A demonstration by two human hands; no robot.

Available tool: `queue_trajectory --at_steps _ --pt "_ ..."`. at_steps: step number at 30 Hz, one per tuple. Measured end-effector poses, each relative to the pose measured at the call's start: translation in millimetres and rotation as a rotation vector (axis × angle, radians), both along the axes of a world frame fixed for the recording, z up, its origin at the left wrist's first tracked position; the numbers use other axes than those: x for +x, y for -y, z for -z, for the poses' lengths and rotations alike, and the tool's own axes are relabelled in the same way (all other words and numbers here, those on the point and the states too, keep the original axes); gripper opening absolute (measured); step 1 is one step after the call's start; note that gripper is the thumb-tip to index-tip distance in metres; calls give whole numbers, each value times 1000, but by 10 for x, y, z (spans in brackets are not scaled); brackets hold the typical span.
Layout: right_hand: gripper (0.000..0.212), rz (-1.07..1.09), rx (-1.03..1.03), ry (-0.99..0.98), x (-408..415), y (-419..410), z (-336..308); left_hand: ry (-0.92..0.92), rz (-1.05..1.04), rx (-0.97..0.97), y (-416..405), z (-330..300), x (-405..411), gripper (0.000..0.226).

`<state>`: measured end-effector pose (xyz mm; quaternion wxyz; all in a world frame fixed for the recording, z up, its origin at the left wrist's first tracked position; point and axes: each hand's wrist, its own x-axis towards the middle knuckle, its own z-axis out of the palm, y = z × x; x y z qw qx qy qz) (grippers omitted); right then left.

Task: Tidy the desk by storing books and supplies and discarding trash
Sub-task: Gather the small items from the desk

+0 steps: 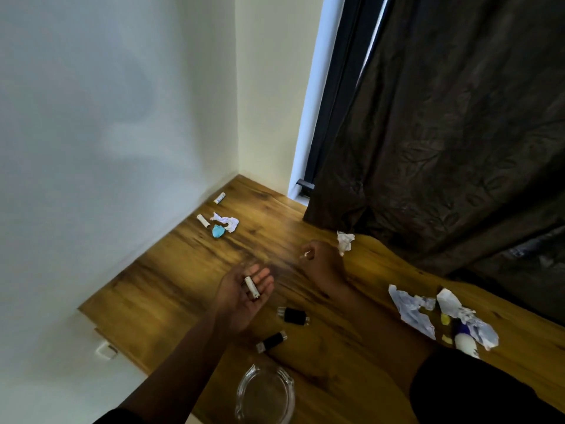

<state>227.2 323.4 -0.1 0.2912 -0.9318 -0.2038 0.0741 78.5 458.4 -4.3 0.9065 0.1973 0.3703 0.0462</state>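
Note:
My left hand (241, 293) lies palm up over the wooden desk (183, 270), and a small white cylinder (252, 289) rests loose on its straight fingers. My right hand (319, 261) hovers farther back with its fingers curled, pinching a tiny white scrap (307, 254). Two black cylinders (293, 315) (271, 341) lie just below my left hand. Two more white cylinders (219, 198) (203, 221) sit near the wall. Beside them lie a crumpled white paper (228, 222) and a blue scrap (218, 231).
Another paper ball (345, 242) lies by the dark curtain (443, 133). Torn papers (412, 312), yellow bits (445, 319) and a white bottle (465, 344) clutter the right side. A clear glass dish (265, 393) stands at the near edge. The white wall borders the desk on the left.

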Motion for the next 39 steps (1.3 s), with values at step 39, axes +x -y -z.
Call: queue_trajectory --at_steps 39 --pt "14 -429 77 237 -269 -2131 173 88 -439 -72 -1157 353 -364 38"
